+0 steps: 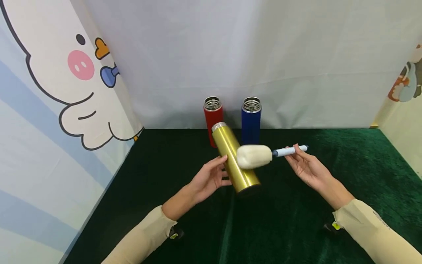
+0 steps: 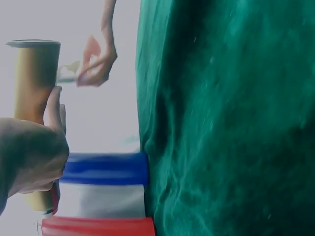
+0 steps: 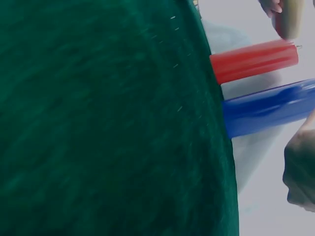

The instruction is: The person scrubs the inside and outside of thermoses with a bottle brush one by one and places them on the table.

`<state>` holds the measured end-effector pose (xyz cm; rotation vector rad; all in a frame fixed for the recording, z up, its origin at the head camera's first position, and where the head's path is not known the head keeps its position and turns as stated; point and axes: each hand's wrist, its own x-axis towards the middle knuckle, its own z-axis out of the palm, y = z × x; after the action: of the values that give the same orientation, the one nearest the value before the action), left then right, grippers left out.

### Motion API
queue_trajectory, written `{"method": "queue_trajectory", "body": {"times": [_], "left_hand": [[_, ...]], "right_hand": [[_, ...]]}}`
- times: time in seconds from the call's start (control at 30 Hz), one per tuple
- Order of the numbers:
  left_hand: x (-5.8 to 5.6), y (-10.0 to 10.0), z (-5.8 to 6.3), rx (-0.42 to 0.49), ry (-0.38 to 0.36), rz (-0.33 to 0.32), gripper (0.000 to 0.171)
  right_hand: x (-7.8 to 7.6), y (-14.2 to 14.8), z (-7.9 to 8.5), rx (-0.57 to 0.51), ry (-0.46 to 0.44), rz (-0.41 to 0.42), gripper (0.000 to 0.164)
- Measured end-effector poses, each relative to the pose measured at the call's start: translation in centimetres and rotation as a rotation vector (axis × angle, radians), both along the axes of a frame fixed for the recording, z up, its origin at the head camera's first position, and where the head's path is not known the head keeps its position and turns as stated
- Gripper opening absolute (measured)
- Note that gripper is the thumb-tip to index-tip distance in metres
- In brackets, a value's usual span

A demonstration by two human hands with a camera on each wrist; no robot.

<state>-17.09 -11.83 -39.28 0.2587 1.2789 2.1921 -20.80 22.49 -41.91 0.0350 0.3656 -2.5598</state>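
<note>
In the head view a gold bottle is held up at a tilt, its mouth toward the back left and its dark base toward the front right. My left hand grips it from the left side; the left wrist view shows the hand curled round the bottle. My right hand pinches the pale blue handle of a bottle brush. The brush's white sponge head overlaps the bottle's side in the head view; whether they touch I cannot tell.
A red bottle and a blue bottle stand upright and uncapped at the back of the dark green cloth. Behind them hangs a pale curtain. A cartoon-printed panel borders the left side.
</note>
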Motion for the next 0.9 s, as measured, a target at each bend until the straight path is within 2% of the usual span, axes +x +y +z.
{"method": "queue_trajectory", "body": {"times": [0.1, 0.2, 0.3, 0.4, 0.47, 0.53, 0.6, 0.73, 0.8, 0.83, 0.9], "left_hand": [[-0.4, -0.5, 0.0, 0.014, -0.008, 0.068, 0.031], [-0.6, -0.6, 0.0, 0.011, -0.005, 0.076, 0.032], [-0.3, -0.1, -0.3, 0.0, -0.001, 0.008, 0.035], [0.2, 0.4, -0.6, -0.025, 0.01, -0.099, 0.041], [0.5, 0.6, -0.7, -0.043, 0.018, -0.156, 0.045], [0.5, 0.5, -0.8, -0.049, 0.035, -0.171, 0.046], [0.3, 0.4, -0.8, -0.039, 0.037, -0.144, 0.045], [-0.4, -0.2, -0.5, 0.015, -0.004, 0.011, 0.036], [-0.7, -0.4, -0.3, 0.034, -0.021, 0.066, 0.034], [-0.7, -0.5, -0.3, 0.038, -0.03, 0.077, 0.033], [-0.6, -0.2, -0.3, 0.035, -0.035, 0.053, 0.032]], "right_hand": [[0.3, 0.4, -0.7, 0.007, 0.082, 0.061, 0.022], [0.2, 0.5, -0.8, 0.019, 0.11, 0.067, 0.024], [-0.4, -0.2, -0.3, 0.022, 0.05, 0.019, 0.018], [-1.1, -1.2, 0.6, -0.013, -0.044, -0.074, 0.013], [-1.4, -1.6, 1.1, -0.045, -0.093, -0.132, 0.016], [-1.5, -1.6, 1.4, -0.068, -0.12, -0.16, 0.021], [-1.3, -1.2, 1.3, -0.061, -0.126, -0.128, 0.021], [-0.6, 0.1, 0.2, 0.009, -0.065, 0.051, 0.018], [-0.4, 0.5, -0.2, 0.041, -0.023, 0.117, 0.02], [-0.3, 0.6, -0.3, 0.049, -0.01, 0.128, 0.021], [-0.4, 0.5, -0.3, 0.049, -0.013, 0.112, 0.02]]}}
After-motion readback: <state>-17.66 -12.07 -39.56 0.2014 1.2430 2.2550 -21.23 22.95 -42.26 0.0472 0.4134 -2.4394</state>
